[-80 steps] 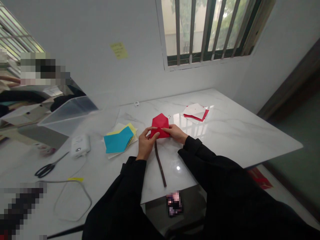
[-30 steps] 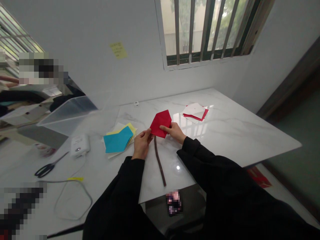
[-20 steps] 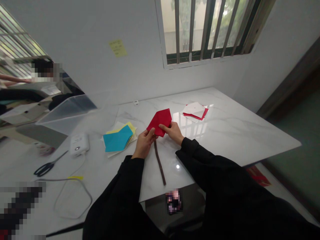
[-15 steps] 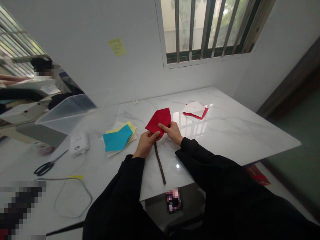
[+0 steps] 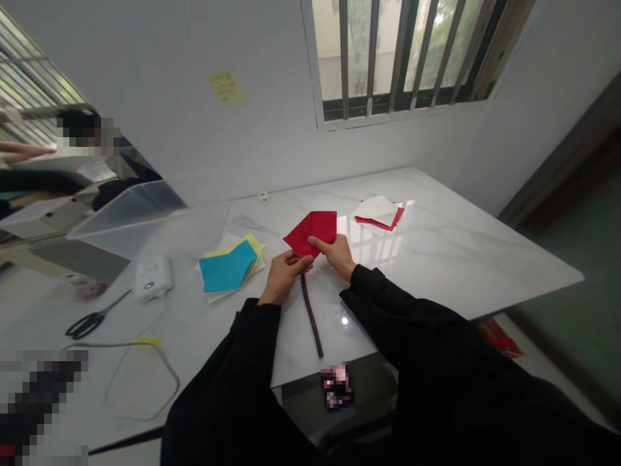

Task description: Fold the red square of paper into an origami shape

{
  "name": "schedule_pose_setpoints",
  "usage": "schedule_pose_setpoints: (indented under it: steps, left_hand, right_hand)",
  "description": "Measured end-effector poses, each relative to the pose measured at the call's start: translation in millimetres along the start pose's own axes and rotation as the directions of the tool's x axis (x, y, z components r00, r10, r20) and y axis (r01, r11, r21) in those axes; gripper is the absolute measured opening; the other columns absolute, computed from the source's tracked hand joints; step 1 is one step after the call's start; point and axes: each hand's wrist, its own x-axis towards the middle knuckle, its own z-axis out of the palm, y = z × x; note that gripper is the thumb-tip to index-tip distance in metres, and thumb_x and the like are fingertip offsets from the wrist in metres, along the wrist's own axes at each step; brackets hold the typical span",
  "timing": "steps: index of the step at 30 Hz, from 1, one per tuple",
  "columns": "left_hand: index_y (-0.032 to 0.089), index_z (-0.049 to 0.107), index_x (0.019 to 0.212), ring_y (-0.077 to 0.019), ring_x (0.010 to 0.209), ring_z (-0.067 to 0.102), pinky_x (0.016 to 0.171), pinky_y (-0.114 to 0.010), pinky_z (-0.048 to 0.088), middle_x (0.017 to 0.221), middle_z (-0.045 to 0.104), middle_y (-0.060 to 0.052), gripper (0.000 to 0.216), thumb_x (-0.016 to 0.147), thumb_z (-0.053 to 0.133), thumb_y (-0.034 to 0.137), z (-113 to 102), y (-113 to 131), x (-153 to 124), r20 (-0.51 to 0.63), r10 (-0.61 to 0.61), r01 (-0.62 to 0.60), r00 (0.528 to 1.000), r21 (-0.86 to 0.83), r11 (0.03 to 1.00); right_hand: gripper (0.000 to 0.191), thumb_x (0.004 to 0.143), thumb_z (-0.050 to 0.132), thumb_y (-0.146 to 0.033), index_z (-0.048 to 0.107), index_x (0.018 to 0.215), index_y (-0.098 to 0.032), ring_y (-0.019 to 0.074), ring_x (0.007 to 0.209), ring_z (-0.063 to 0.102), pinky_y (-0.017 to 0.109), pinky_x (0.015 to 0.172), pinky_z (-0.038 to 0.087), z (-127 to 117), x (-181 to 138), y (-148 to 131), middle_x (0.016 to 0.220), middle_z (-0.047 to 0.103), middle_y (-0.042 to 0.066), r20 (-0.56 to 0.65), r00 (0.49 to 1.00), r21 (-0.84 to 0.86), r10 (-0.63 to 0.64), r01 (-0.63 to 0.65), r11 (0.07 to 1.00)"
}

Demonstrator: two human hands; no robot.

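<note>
A folded piece of red paper (image 5: 314,225) is held up over the table between both hands. My left hand (image 5: 285,272) pinches its lower edge, thumb on top. My right hand (image 5: 337,251) grips the lower right part, with the thumb lying across the paper's face. Below the hands a thin brown stick (image 5: 311,317) lies on the white table, its upper end close to my left hand. To the left rests a stack of folded papers, with a blue sheet (image 5: 228,266) on top and a yellow sheet (image 5: 252,244) under it.
White and red folded papers (image 5: 377,212) lie at the back right of the marbled table (image 5: 485,259). On the left are black scissors (image 5: 90,323), a white power strip (image 5: 153,278) and a looped grey cable (image 5: 169,375). Another person (image 5: 85,129) is at the far left.
The red paper has tilted slightly and shifted a little to the right in my hands. Both hands keep their hold; the things on the table stay put.
</note>
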Motion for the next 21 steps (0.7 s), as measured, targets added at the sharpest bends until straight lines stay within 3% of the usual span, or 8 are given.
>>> schedule_pose_setpoints:
  steps: [9, 15, 21]
  left_hand:
    - [0.017, 0.07, 0.08, -0.0206, 0.074, 0.068, 0.08, -0.037, 0.055, 0.077, 0.072, -0.006, 0.041, 0.062, 0.096, 0.043, 1.4, 1.1, -1.7, -0.005, 0.013, -0.013, 1.0, -0.009, 1.0]
    - [0.015, 0.074, 0.097, -0.0177, 0.074, 0.066, 0.077, -0.032, 0.053, 0.085, 0.074, -0.006, 0.043, 0.066, 0.093, 0.039, 0.3, -0.7, -0.2, 0.0, 0.005, -0.005, 1.0, -0.054, 0.999]
    - [0.017, 0.071, 0.096, -0.0169, 0.085, 0.069, 0.082, -0.031, 0.055, 0.096, 0.075, -0.004, 0.045, 0.066, 0.094, 0.04, 3.3, 3.4, 0.7, -0.104, -0.013, -0.012, 0.995, -0.234, 0.972]
  right_hand:
    - [0.05, 0.067, 0.086, -0.059, 0.058, 0.061, -0.019, 0.0118, 0.056, 0.046, 0.027, 0.053, 0.037, -3.4, 1.9, 0.7, 0.059, 0.056, -0.001, -0.069, 0.997, 0.003, 0.023, -0.023, 1.0]
    - [0.046, 0.066, 0.088, -0.056, 0.066, 0.073, -0.017, 0.0128, 0.059, 0.052, 0.028, 0.057, 0.042, -2.5, 3.6, 2.8, 0.068, 0.066, 0.002, -0.061, 0.997, 0.055, 0.055, -0.052, 0.997]
    - [0.044, 0.064, 0.089, -0.052, 0.071, 0.081, -0.015, 0.0139, 0.063, 0.058, 0.028, 0.06, 0.045, 0.6, 1.4, 2.9, 0.079, 0.072, 0.005, -0.025, 0.991, 0.097, 0.131, -0.128, 0.987]
